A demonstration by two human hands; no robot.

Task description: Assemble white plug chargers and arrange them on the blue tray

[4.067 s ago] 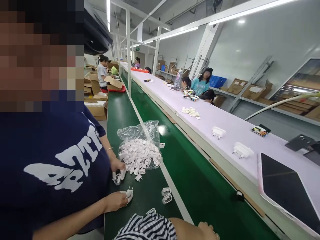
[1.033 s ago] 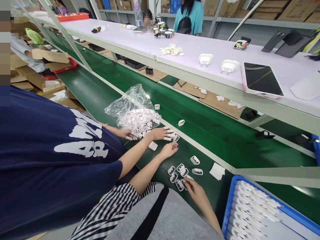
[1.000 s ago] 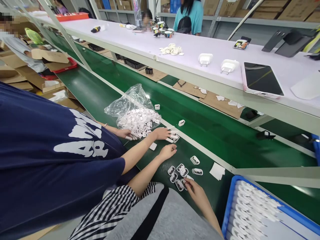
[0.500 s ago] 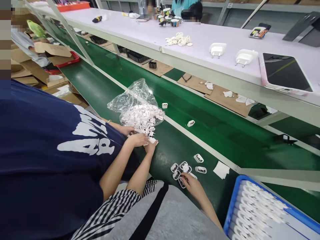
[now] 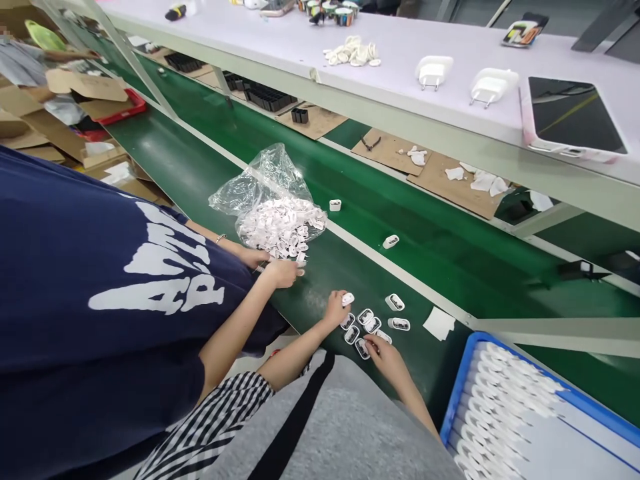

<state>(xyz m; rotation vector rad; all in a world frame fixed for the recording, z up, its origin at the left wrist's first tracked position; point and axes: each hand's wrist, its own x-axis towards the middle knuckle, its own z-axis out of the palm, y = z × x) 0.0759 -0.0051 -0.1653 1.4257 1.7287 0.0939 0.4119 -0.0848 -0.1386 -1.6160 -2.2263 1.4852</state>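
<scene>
My left hand (image 5: 336,311) is closed on a small white oval charger cap (image 5: 348,300), raised just left of a cluster of charger housings. These white oval housings (image 5: 366,317) stand open end up on the green bench, with dark parts inside. The fingers of my right hand (image 5: 384,353) are curled against the nearest charger housing (image 5: 363,349), partly covering the cluster. Two more housings (image 5: 395,302) lie just behind it. To the left, a co-worker's hands (image 5: 283,273) work beside a clear plastic bag (image 5: 265,170) heaped with small white plug pieces (image 5: 285,223).
A blue tray (image 5: 463,373) with rows of white chargers stands at right, near a white paper piece (image 5: 440,324). Two single housings (image 5: 335,205) sit on the green belt. Above runs a shelf (image 5: 280,53) bearing a phone (image 5: 575,113) and two plug chargers (image 5: 434,72).
My left hand has moved right, from beside the co-worker's hands to the housing cluster, with a white piece in its fingers. My right hand stays at the same housing. The view has tilted slightly down.
</scene>
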